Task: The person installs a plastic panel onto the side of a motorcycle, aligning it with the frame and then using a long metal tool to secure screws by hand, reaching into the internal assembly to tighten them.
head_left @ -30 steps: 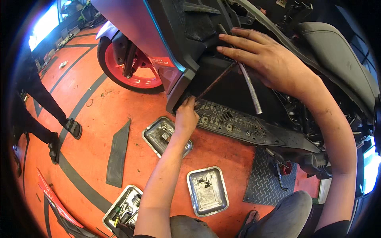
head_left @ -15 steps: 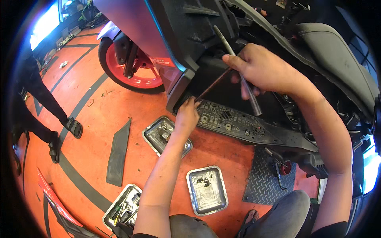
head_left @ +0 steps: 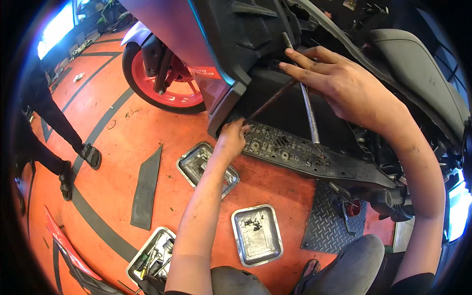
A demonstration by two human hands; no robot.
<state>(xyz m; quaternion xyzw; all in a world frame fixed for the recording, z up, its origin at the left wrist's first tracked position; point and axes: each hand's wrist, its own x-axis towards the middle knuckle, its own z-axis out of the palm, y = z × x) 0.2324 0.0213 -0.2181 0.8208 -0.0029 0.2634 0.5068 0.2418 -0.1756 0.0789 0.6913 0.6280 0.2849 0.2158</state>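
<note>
I see my right hand (head_left: 344, 91) resting with the fingers stretched out and apart on a long metal rod (head_left: 307, 105), which goes from the dark upper panel down to the black floorboard (head_left: 295, 152) of the scooter. The hand presses on the rod but is not closed around it. A second, thinner rod (head_left: 270, 101) crosses under my fingers toward the lower left. My left hand (head_left: 231, 140) is at the left end of the floorboard, the fingers curled together at the edge of the grey side panel (head_left: 223, 105); I cannot tell if they pinch something small there, because the fingertips are hidden.

To do this step well, I think I should keep the long rod straight and steady with the right hand while the left hand holds the panel edge firm, so the tip does not slip out of its place on the floorboard. A slow push is better than a strong one, in my judgement.

Now the count. On the orange floor (head_left: 123, 147) there are three metal trays: one (head_left: 196, 164) just under my left forearm, one (head_left: 256, 235) near my knee with small dark parts, and one (head_left: 152, 253) toward the lower left with tools. I count two rods, one red wheel (head_left: 157, 81), and one dark checkered mat (head_left: 327, 221). Another person's two feet in sandals (head_left: 78, 164) stand at the left edge.
</note>
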